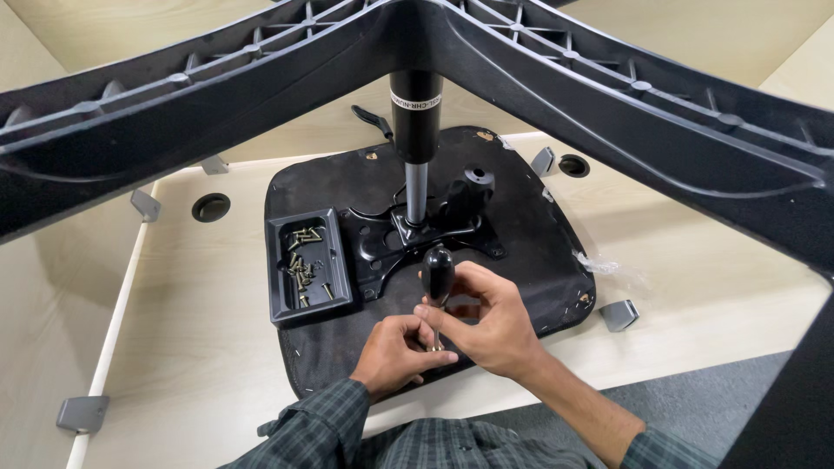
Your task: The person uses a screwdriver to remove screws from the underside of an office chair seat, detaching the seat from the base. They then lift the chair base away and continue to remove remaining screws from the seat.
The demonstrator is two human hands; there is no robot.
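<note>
Here, both hands around a black-handled screwdriver over the seat underside

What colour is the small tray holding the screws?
Black, matching the seat underside it rests on. The tray shows best in the head view.

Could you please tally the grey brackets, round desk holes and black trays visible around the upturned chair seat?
Grey brackets: 5, one at
Round desk holes: 2, one at
Black trays: 1
Total: 8
</note>
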